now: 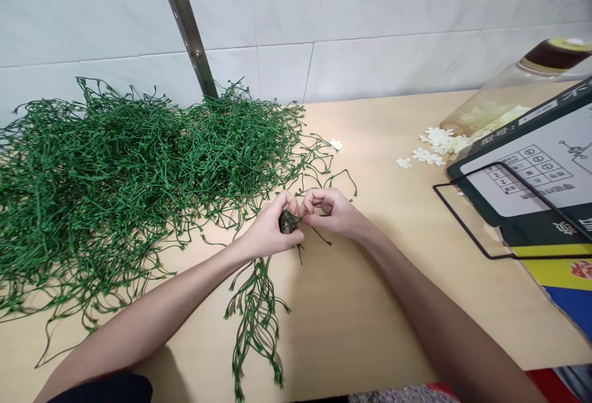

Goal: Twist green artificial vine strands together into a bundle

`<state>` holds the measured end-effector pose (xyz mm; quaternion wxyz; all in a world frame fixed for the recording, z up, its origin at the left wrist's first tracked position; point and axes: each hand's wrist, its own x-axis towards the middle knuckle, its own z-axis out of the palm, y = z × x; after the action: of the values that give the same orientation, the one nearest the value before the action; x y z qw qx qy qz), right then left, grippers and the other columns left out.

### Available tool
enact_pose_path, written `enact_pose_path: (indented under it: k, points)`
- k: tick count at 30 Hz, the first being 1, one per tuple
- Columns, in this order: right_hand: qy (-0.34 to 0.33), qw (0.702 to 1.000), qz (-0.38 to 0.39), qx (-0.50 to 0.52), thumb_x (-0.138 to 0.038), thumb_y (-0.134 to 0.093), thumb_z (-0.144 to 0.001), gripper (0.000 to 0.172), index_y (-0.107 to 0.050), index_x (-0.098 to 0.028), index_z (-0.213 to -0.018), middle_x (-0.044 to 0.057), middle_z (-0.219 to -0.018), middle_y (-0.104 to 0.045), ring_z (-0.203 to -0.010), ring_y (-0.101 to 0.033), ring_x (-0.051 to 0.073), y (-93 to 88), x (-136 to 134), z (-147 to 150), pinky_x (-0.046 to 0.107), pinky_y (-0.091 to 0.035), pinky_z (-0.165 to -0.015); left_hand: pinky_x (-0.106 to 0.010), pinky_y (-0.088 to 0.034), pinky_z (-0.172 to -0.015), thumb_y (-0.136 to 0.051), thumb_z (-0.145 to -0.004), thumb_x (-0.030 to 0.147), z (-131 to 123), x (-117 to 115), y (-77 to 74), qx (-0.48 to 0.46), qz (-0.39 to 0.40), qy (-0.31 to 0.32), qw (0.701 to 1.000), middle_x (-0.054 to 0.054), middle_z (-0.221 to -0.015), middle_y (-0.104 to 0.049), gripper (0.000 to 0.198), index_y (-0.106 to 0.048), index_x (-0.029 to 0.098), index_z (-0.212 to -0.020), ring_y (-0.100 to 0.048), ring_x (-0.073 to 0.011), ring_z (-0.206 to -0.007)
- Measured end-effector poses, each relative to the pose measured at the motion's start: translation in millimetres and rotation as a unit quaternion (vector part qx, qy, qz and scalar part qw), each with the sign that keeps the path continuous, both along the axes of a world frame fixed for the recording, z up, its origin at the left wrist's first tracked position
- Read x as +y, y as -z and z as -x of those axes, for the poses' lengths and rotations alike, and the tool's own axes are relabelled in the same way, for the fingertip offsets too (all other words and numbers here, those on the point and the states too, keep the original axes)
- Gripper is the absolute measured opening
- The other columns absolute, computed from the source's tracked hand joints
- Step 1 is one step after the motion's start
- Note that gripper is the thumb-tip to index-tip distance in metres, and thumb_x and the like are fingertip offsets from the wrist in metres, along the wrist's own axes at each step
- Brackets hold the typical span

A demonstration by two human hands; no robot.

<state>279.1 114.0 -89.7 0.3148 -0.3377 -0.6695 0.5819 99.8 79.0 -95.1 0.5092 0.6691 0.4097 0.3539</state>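
We find the bundle of green stems (pixel 259 316) at the near centre of the table (pixel 361 310), its upper part inside the left hand (pixel 275 230) and its tails trailing toward the near edge. The left hand is curled around the bundle, thumb below, a hold we judge suited to keeping loose strands gathered. The right hand (pixel 335 211) meets it from the right, fingertips drawn together at the bundle's edge; whether a stem is caught between them, we cannot tell. We take the hands' closeness to be for fine work at the stem ends.

A large tangled pile of green stems (pixel 139 156) covers the left side, within easy reach of the left hand. Just beyond the right hand we note a single white blossom (pixel 337 144). At far right, white blossoms (pixel 439 144) lie beside a tilted transparent jar (pixel 494 94). Nearer, a black wire frame (pixel 462 224) stands against a printed box (pixel 509 205), apparently propping it.
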Motion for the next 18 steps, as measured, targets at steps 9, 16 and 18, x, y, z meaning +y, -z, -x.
enact_pose_path:
  k: [9,16,18]
  points:
    - [0.031,0.999,-0.032,0.018,-0.014,-0.054,-0.061,0.02,-0.035,-0.021,-0.058,-0.003,-0.061,-0.045,-0.062,-0.042,0.011,6.6,-6.5,6.6,0.024,-0.034,-0.057,-0.024,-0.03,-0.059,-0.063,-0.066,0.014,-1.2,-0.8,-0.4,0.071,-0.064,-0.007,0.995,0.006,-0.074,-0.042,0.032,-0.036,0.023,-0.082,-0.039,-0.0109,-0.065]
    - [0.011,0.999,0.008,0.039,-0.013,-0.054,-0.058,0.021,-0.035,-0.021,-0.059,-0.006,-0.058,-0.038,-0.057,-0.033,0.009,8.1,-1.6,4.0,0.024,-0.027,-0.053,-0.021,-0.031,-0.052,-0.069,-0.066,0.017,-2.0,-1.6,3.9,0.04,-0.027,-0.032,0.998,0.007,-0.075,-0.046,0.041,-0.034,0.024,-0.087,-0.041,-0.0083,-0.058]
    - [0.007,1.0,0.004,0.025,-0.014,-0.054,-0.059,0.02,-0.036,-0.021,-0.059,-0.007,-0.058,-0.036,-0.056,-0.031,0.008,6.9,-1.0,3.6,0.024,-0.025,-0.052,-0.02,-0.03,-0.05,-0.07,-0.065,0.017,-1.7,-1.9,3.5,0.041,-0.028,-0.036,0.998,0.007,-0.075,-0.047,0.044,-0.033,0.024,-0.087,-0.041,-0.0073,-0.056]
